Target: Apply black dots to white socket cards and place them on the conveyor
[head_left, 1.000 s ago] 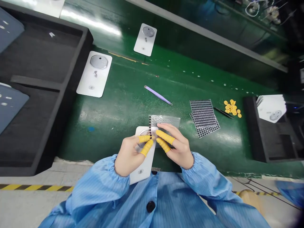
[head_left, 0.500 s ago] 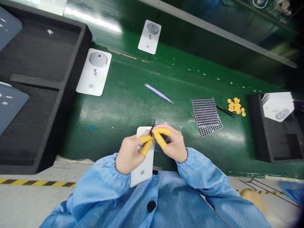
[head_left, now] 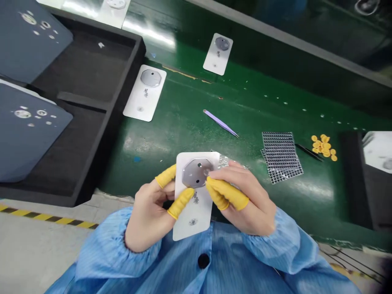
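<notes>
1. White rectangular back cover: held upright above the bench edge, tilted slightly, octagonal grey camera plate near its top.
2. Clear film sheet: crumpled, behind the cover's right edge.

The left hand grips a white back cover by its left edge, yellow finger cots on thumb and forefinger, the cover held face up over the edge of the green bench. The right hand, also in yellow cots, presses fingertips against the grey octagonal camera plate near the cover's top. A clear film peeks out behind it. Beyond lie purple tweezers, dotted sticker sheets, black tweezers and loose yellow cots. Two more white covers rest beside a black foam tray
</notes>
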`<action>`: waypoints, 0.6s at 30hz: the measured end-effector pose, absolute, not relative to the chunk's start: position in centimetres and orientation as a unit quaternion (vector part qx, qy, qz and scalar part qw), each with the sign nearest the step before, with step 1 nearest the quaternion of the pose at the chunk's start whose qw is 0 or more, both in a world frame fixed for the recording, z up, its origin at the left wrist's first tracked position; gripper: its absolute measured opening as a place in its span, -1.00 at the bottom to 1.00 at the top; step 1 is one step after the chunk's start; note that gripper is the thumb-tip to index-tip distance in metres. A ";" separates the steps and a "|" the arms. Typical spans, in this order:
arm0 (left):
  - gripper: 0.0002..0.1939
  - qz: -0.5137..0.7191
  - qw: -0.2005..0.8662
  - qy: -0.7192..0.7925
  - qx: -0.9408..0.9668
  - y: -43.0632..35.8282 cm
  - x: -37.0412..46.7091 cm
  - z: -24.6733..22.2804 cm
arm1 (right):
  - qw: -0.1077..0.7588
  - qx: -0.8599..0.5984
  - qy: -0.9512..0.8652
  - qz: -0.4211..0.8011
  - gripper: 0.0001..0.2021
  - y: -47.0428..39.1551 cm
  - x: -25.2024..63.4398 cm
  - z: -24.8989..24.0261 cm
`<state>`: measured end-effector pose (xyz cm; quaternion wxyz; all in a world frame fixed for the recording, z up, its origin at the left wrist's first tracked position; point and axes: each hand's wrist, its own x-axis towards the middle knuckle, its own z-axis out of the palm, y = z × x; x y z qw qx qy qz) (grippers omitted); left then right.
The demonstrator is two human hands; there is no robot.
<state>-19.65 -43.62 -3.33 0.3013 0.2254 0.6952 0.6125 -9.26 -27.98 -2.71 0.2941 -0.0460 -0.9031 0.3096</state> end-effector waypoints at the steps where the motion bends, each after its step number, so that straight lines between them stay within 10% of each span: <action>1: -0.71 0.603 0.300 0.697 0.245 -43.4 -19.5 -3.2 | 0.267 -0.032 -0.912 0.311 -0.68 -27.9 -9.4 -2.2; 18: -0.92 0.559 0.298 0.695 0.340 -42.3 -19.5 -3.0 | 0.206 0.063 -0.965 0.147 -0.69 -27.2 -8.5 -2.8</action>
